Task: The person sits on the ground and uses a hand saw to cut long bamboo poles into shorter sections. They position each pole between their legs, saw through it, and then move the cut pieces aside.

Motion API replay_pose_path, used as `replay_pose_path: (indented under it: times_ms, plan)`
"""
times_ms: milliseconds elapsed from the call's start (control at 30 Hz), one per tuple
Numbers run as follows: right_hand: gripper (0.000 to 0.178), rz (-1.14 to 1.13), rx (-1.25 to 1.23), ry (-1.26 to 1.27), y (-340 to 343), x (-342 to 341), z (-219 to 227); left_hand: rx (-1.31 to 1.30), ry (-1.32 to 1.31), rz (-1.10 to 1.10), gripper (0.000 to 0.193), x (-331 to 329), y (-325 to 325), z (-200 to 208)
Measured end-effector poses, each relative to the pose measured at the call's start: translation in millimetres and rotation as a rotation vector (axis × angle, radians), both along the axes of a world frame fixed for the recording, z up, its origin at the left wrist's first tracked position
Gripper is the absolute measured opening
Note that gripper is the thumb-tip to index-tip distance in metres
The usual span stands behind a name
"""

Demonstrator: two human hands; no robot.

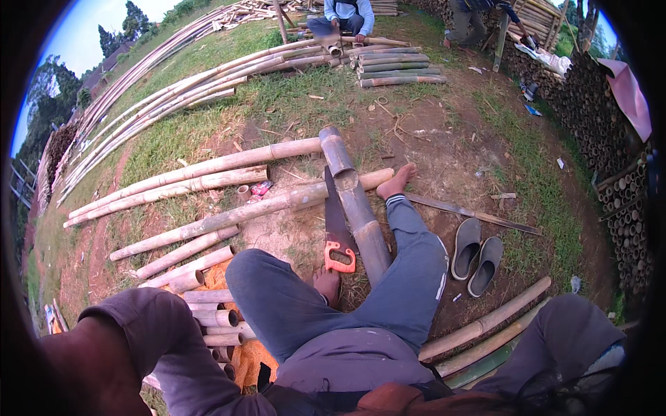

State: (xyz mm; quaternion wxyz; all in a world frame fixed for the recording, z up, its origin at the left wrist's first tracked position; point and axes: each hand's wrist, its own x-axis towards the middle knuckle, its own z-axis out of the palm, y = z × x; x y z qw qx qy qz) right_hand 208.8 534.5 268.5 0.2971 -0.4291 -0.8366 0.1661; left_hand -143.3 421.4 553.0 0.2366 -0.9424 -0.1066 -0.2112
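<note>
Both my arms are raised close to the camera. On the left, a grey-purple sleeve (156, 333) ends in a dim, bare forearm (97, 364); my left hand is out of the picture. My right sleeve (572, 333) bends up at the lower right, and the right hand does not show either. Between my legs a handsaw (340, 255) with an orange handle stands blade up, touching a thick dark bamboo post (371, 239). A short bamboo length (336, 154) lies at the post's far end. Light bamboo poles (229, 216) reach left from there.
Cut bamboo pieces (215, 317) sit on orange netting (251, 360) by my left leg. Grey slip-on shoes (466, 248) and more poles (489, 320) lie right. Another person (347, 17) sits beyond long poles; a second person (472, 21) bends near stacked bamboo (583, 104).
</note>
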Motion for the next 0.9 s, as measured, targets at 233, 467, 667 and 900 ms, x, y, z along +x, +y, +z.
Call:
replay_pose_path:
  times_ms: [233,467,667,900]
  plan:
    - [0.050,-0.010,-0.010,0.011,-1.5,-5.9,-0.1,-0.038,0.047,-0.039,0.063,7.3,2.5,11.0]
    - [0.051,-0.026,-0.025,-0.005,-0.5,-3.4,-7.5,-0.078,0.076,-0.052,0.065,23.5,17.0,6.3]
    - [0.051,-0.022,-0.026,-0.017,10.3,-10.8,-29.5,0.019,0.150,-0.037,0.067,34.2,28.8,-3.7]
    - [0.051,-0.074,0.142,0.025,27.1,0.0,3.7,0.039,0.092,-0.107,0.070,1.1,7.0,-4.2]
